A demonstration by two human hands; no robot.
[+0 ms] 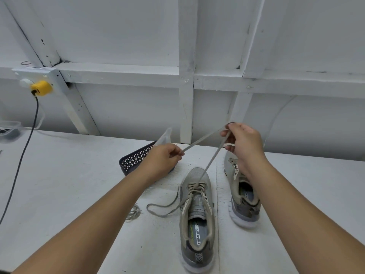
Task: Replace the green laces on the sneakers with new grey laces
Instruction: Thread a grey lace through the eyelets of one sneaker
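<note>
Two grey sneakers stand on the white table. The left sneaker (196,218) has a grey lace (212,160) threaded through its front eyelets. One end of that lace rises to my right hand (244,143), which pinches it up high, and then runs across to my left hand (165,158), which pinches its tip. The lace's other end trails loose on the table to the left of the shoe. The right sneaker (243,196) sits partly behind my right forearm, with no lace visible in it. A bundled lace (134,212) lies on the table under my left forearm.
A dark perforated basket (136,158) with a clear plastic bag in it sits behind my left hand. A black cable (23,155) runs from a yellow plug (41,88) on the wall across the table's left side. A clear container (8,129) stands far left.
</note>
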